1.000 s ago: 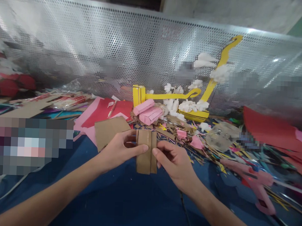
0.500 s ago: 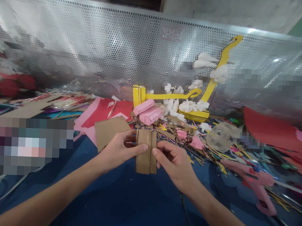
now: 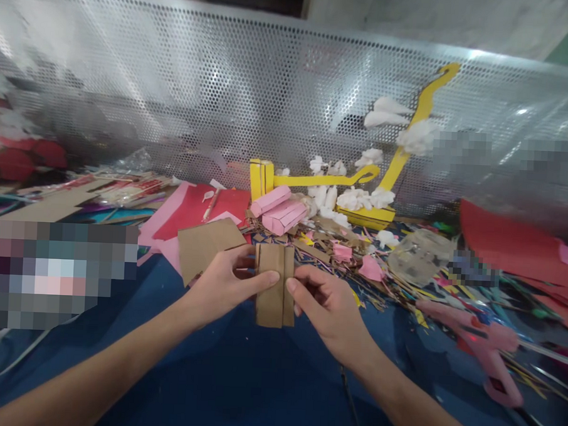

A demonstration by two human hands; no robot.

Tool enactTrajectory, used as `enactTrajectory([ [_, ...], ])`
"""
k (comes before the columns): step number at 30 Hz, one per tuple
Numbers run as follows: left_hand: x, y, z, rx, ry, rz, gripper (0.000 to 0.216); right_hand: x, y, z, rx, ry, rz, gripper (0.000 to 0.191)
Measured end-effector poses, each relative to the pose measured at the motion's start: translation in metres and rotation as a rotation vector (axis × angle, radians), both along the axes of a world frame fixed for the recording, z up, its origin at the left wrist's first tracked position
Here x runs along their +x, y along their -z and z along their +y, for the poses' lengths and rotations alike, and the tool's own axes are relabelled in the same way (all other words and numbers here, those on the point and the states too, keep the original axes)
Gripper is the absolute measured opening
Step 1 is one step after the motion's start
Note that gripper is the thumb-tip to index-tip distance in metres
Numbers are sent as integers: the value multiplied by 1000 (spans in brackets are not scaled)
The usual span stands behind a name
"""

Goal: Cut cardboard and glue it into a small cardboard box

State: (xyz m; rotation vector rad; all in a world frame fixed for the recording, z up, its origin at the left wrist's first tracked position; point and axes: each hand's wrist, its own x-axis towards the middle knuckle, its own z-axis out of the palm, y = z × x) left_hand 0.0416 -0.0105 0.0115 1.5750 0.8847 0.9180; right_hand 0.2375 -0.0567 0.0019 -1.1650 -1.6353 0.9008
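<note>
A small folded piece of brown cardboard (image 3: 270,303) is held upright over the blue table, with a seam running down its right part. My left hand (image 3: 229,276) grips its left edge, thumb across the front face and fingers behind. On the other side, my right hand (image 3: 324,303) pinches the right edge between thumb and fingers. Just behind my left hand lies a larger flat cardboard sheet (image 3: 210,244). Two pink paper-covered boxes (image 3: 284,216) rest on the scraps beyond the held piece.
A pink glue gun (image 3: 476,341) lies at the right, its cord trailing forward. Cardboard and paper scraps (image 3: 320,255) cover the table's middle back. Yellow hook-ended shapes (image 3: 323,181) with white tufts stand against a perforated metal panel (image 3: 176,95). Red sheets (image 3: 508,260) lie far right.
Both hands keep their hold on the cardboard, almost still. The shiny streak seen on its front face earlier no longer shows. The view has shifted very slightly.
</note>
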Motion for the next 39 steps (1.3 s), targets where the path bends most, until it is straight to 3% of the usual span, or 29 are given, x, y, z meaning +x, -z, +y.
enactTrajectory([
  [10,0,7,2,83,-15,16,42,1,1,2,-33,-40,57,23],
  [18,5,8,-6,150,15,56,39,-4,-6,1,41,109,214,23],
  [26,9,11,-14,240,-60,150,40,-3,-2,-5,107,172,180,21],
  [39,6,10,-11,247,-78,156,38,1,-6,0,0,51,189,27],
])
